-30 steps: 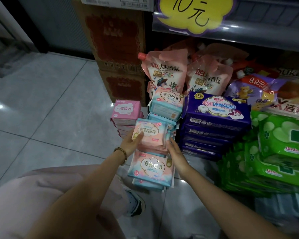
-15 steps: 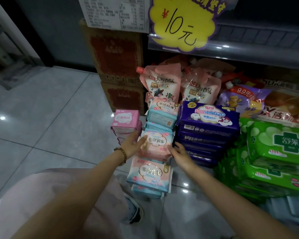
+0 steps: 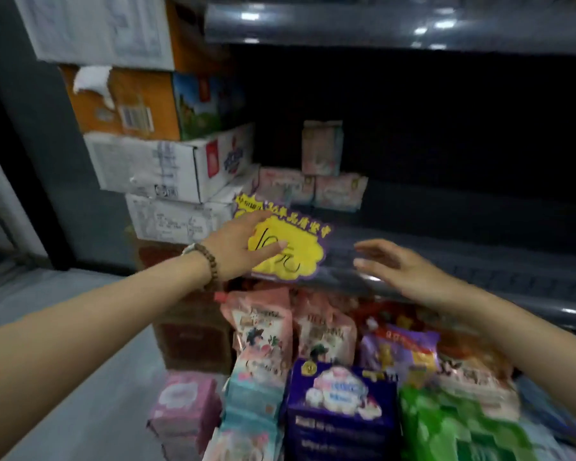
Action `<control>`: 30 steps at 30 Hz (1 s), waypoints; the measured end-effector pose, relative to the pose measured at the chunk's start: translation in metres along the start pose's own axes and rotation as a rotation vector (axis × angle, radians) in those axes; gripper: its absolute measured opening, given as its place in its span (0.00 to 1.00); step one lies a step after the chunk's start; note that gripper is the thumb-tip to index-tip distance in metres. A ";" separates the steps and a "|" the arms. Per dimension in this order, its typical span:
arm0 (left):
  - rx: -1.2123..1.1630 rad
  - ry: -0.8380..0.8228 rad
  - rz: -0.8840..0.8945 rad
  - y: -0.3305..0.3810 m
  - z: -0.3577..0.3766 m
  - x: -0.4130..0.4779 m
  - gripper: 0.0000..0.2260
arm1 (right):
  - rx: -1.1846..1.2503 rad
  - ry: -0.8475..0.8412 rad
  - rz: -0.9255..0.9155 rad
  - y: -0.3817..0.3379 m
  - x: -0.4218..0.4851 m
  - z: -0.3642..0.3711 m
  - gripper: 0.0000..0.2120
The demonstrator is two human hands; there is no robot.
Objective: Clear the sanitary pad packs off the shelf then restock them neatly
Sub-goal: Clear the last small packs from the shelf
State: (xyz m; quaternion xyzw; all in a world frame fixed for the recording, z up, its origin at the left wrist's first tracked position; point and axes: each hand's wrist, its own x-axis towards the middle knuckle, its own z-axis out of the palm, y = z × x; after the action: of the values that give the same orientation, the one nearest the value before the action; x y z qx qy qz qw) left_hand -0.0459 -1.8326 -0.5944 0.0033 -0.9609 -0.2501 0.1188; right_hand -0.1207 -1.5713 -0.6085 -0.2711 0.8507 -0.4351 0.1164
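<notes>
Head view, shelf: a dark metal shelf point(image 3: 479, 277) carries 3 pale pink sanitary pad packs point(image 3: 341, 191) near its left end. 2 lie side by side and 1 upright pack point(image 3: 321, 148) stands on top of them.
Below the shelf: left to right stand a pink pad pack point(image 3: 183, 404), a teal-and-pink pad stack point(image 3: 256, 400), a purple pad pack point(image 3: 340, 404) and green packs point(image 3: 453, 424). Pink spouted pouches point(image 3: 263, 327) stand behind them.
Cartons: white and orange cardboard cartons point(image 3: 167, 168) are stacked against the shelf's left end.
Writing: a yellow cloud-shaped price sign with a purple border point(image 3: 290, 251) hangs at the shelf's front edge, hand-marked "10元". Its printed top line and the pack labels are too blurred to read.
Left hand point(image 3: 243, 244): fingers straight and apart, holding nothing, in front of the sign's left part. A brown bead bracelet point(image 3: 210, 264) is on the wrist.
Right hand point(image 3: 396, 264): fingers spread and empty, over the shelf's front edge, right of the sign.
</notes>
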 end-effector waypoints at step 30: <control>-0.511 0.205 -0.309 -0.032 0.062 0.336 0.44 | 0.421 0.393 -0.032 0.112 0.296 -0.030 0.41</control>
State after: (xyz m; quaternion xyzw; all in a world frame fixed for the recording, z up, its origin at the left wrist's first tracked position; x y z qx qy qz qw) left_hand -0.3886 -1.8526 -0.5861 0.1446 -0.8380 -0.4970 0.1727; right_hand -0.4190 -1.6645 -0.6688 -0.1646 0.7434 -0.6482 -0.0037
